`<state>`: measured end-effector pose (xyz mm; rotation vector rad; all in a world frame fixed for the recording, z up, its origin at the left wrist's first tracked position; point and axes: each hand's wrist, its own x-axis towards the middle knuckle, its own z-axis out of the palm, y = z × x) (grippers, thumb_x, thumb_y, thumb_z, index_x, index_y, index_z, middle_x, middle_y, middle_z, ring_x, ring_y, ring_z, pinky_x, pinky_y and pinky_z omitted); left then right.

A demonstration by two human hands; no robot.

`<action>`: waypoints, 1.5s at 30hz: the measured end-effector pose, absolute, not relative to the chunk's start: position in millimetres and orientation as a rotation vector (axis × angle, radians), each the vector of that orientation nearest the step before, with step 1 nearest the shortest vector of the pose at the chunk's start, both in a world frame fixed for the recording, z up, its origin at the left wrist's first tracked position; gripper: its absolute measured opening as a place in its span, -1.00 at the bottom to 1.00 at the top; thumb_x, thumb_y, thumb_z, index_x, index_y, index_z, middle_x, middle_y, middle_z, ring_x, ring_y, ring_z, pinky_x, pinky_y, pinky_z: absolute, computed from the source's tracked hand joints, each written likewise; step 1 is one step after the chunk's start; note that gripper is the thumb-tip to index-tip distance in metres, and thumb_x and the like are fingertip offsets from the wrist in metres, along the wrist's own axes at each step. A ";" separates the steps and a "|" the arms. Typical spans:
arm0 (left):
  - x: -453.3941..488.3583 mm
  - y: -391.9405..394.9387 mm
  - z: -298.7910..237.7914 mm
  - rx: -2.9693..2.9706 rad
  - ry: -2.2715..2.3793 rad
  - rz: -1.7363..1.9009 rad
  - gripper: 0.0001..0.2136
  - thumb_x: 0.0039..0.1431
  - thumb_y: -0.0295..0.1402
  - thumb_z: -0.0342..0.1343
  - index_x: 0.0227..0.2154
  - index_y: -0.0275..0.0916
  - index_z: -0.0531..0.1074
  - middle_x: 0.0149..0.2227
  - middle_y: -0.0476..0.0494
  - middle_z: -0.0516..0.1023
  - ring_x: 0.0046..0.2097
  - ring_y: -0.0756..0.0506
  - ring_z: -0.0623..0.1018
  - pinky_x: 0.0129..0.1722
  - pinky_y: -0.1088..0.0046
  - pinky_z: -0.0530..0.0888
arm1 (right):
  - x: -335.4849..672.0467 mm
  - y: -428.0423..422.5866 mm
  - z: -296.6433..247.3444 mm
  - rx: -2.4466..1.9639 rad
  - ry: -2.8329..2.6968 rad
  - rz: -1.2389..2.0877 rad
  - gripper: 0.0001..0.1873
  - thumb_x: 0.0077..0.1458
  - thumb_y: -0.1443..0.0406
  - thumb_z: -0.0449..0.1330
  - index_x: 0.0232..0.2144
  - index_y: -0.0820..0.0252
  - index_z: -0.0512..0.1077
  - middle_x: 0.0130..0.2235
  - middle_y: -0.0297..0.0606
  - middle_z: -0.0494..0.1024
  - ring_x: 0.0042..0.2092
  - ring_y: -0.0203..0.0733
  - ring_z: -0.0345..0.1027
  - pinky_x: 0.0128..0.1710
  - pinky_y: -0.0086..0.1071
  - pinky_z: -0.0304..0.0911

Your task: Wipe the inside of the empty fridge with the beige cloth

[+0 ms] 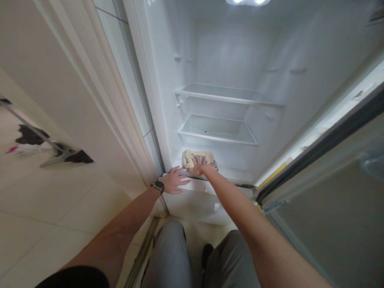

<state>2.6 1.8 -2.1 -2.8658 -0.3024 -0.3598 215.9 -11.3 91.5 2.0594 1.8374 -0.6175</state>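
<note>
The right hand [198, 168] is on a pale cloth [205, 153] with dark marks. Its fingers are spread wide — the palm faces down, and the cloth sits under the hand and pokes out around it. The cloth lies bunched on the floor of a white fridge [237, 170], close to the front edge.

The left hand [173, 182] is just beside the right hand, on its left and a little nearer the person. Its fingers are spread wide too, at the front corner of the fridge. I cannot tell how hard it leans there. A dark round watch [159, 185] is on that wrist.

Above the hands is a low shelf [220, 139] with a small dark dot [205, 131] on it. Over that is a higher shelf [228, 99]. A bright light [248, 1] shines far above the cloth.

The fridge door [336, 200] stands swung out, well to the right of both hands. Below the hands is a white front panel [195, 204] — and nearer still are the person's gray pants [174, 256].
</note>
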 end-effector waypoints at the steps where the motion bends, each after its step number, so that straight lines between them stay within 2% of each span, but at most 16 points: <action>1: 2.8 1.6 -1.7 -2.862 -0.303 -0.360 -0.45 0.22 0.04 0.10 0.25 0.05 0.35 0.11 -0.22 0.50 0.26 -0.51 0.25 0.21 -0.26 0.08 | 217.0 -9.7 93.7 2.042 1.844 -0.623 -0.03 0.14 -0.28 -0.10 0.41 -0.28 -0.46 0.45 -0.44 -0.63 0.45 0.26 -0.77 0.20 0.57 -0.51; 7: 3.3 0.0 1.8 -2.837 -0.306 -0.368 -0.45 0.21 0.04 0.10 0.23 0.03 0.38 0.14 -0.22 0.47 0.25 -0.49 0.27 0.21 -0.23 0.11 | 221.3 -10.1 100.7 1.947 1.910 -0.582 0.22 -0.04 -0.34 0.08 0.41 -0.22 -0.52 0.46 -0.35 -0.64 0.44 0.34 -0.79 0.20 0.59 -0.44; 13: 3.6 -1.1 4.4 -2.826 -0.290 -0.387 -0.45 0.20 0.04 0.11 0.22 0.02 0.40 0.14 -0.22 0.48 0.26 -0.49 0.27 0.20 -0.22 0.12 | 219.8 -10.2 100.4 1.955 1.913 -0.577 0.29 -0.10 -0.29 0.19 0.40 -0.27 -0.53 0.45 -0.36 -0.67 0.42 0.37 -0.83 0.22 0.56 -0.47; 19: 3.9 -0.7 3.1 -2.838 -0.296 -0.395 -0.46 0.21 0.03 0.12 0.22 0.02 0.39 0.08 -0.21 0.51 0.26 -0.48 0.27 0.21 -0.19 0.11 | 220.2 -7.0 98.7 1.941 1.905 -0.559 0.31 -0.10 -0.27 0.22 0.41 -0.25 -0.54 0.45 -0.35 -0.68 0.43 0.37 -0.82 0.20 0.58 -0.46; 23: 4.1 -1.0 3.7 -2.852 -0.293 -0.381 -0.46 0.21 0.04 0.10 0.21 0.01 0.39 0.08 -0.21 0.51 0.27 -0.51 0.25 0.20 -0.22 0.12 | 221.5 -4.2 93.8 1.954 1.911 -0.532 0.26 -0.03 -0.26 0.19 0.42 -0.21 -0.53 0.45 -0.33 -0.67 0.44 0.34 -0.78 0.20 0.59 -0.43; 33: 4.3 -0.9 5.7 -2.854 -0.294 -0.378 -0.48 0.23 0.03 0.08 0.21 0.01 0.39 0.12 -0.21 0.49 0.28 -0.50 0.24 0.20 -0.22 0.11 | 219.1 -12.6 99.7 1.975 1.931 -0.506 0.19 0.08 -0.23 0.14 0.40 -0.22 -0.59 0.43 -0.34 -0.73 0.42 0.29 -0.86 0.24 0.54 -0.43; 45: 4.7 -2.7 4.7 -2.847 -0.307 -0.425 -0.48 0.20 0.04 0.12 0.19 0.02 0.42 0.05 -0.22 0.52 0.28 -0.46 0.25 0.22 -0.19 0.11 | 219.5 -12.3 103.2 1.967 1.916 -0.521 0.22 0.04 -0.23 0.18 0.40 -0.22 -0.58 0.43 -0.30 -0.73 0.44 0.28 -0.83 0.25 0.52 -0.41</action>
